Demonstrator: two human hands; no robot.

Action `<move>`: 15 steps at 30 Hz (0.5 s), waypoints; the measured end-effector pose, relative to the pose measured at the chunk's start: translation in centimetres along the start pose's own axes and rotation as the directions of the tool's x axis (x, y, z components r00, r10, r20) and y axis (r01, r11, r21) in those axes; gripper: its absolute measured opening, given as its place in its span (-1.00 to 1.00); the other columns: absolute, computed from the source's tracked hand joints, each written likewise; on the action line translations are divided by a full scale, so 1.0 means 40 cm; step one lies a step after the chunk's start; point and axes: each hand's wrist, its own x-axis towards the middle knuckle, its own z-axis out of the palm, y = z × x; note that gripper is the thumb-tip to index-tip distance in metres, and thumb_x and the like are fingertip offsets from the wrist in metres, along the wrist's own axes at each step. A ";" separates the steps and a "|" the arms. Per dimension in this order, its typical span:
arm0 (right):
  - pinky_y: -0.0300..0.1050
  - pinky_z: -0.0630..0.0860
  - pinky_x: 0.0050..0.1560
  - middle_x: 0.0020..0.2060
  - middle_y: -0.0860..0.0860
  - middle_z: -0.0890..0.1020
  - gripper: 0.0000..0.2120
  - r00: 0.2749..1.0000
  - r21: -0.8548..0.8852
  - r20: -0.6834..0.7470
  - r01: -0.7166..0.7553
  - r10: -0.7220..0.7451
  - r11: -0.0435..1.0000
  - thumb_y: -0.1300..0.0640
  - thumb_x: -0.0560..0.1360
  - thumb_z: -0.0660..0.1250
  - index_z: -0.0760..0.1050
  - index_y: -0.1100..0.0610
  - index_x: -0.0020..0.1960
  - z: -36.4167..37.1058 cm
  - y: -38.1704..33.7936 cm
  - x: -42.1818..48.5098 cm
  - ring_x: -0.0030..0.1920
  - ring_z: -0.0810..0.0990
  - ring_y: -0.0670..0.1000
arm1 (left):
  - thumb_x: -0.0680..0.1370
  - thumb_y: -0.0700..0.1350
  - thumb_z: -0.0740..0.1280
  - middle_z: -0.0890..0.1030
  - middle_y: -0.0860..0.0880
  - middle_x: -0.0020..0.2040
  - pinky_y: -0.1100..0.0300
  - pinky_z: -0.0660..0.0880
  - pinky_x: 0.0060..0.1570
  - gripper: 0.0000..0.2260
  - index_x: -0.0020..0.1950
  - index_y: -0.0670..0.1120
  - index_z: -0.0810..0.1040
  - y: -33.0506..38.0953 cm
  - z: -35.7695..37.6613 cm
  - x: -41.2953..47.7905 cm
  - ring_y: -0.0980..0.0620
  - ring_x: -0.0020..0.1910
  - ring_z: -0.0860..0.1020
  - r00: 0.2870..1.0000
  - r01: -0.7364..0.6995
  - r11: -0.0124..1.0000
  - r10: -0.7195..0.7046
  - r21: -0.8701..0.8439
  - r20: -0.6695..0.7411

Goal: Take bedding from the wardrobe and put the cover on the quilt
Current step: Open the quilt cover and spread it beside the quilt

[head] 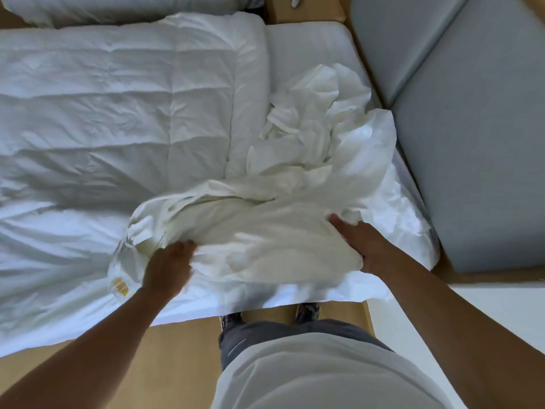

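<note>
Cover bunched at the near right corner of the bed, gripped by both hands.
Left hand clutches a wad of the white cloth at the near edge, its fingertips sunk in the folds and out of sight; right hand grips the opposite end of the bunch, fingers buried under the cloth. The cloth between them is blurred. The cover's far part lies crumpled toward the bed's right edge, beside grey cushions. The quilt lies spread over the bed's left side, cut off at the frame edge, and the cover overlaps its near right part. Yellow print by the left wrist is too smeared to read.
</note>
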 end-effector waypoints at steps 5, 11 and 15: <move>0.05 0.68 -0.05 0.03 0.11 0.74 -0.47 0.988 0.018 0.146 -0.053 0.049 0.998 -0.16 0.37 0.51 0.59 0.11 0.22 0.010 0.001 0.009 0.00 0.74 0.11 | 0.41 0.02 0.46 0.38 -0.19 0.36 -0.19 0.34 0.33 -0.31 0.49 0.00 0.28 -0.033 -0.070 0.017 -0.28 0.33 0.39 0.842 0.241 0.913 -0.365 0.329 0.398; 0.34 0.39 0.39 0.30 0.27 0.56 -0.40 0.992 -0.038 0.098 -0.070 0.073 0.997 -0.21 0.49 0.42 0.53 0.21 0.33 0.051 0.026 0.001 0.34 0.51 0.29 | 0.36 0.41 0.42 0.52 0.00 0.15 -0.01 0.41 0.18 -0.39 0.22 0.03 0.52 0.322 -0.190 0.118 -0.09 0.15 0.51 0.972 -0.127 0.933 0.185 -0.338 0.145; 0.35 0.44 0.35 0.29 0.28 0.56 -0.40 0.995 0.024 0.053 -0.086 0.084 0.996 -0.22 0.47 0.44 0.55 0.23 0.29 0.057 0.042 0.001 0.31 0.55 0.30 | 0.56 0.19 0.36 0.56 -0.07 -0.06 0.08 0.44 0.00 -0.64 -0.09 -0.12 0.54 0.406 -0.164 0.150 -0.10 -0.01 0.56 0.964 -0.215 0.916 0.254 -0.338 0.075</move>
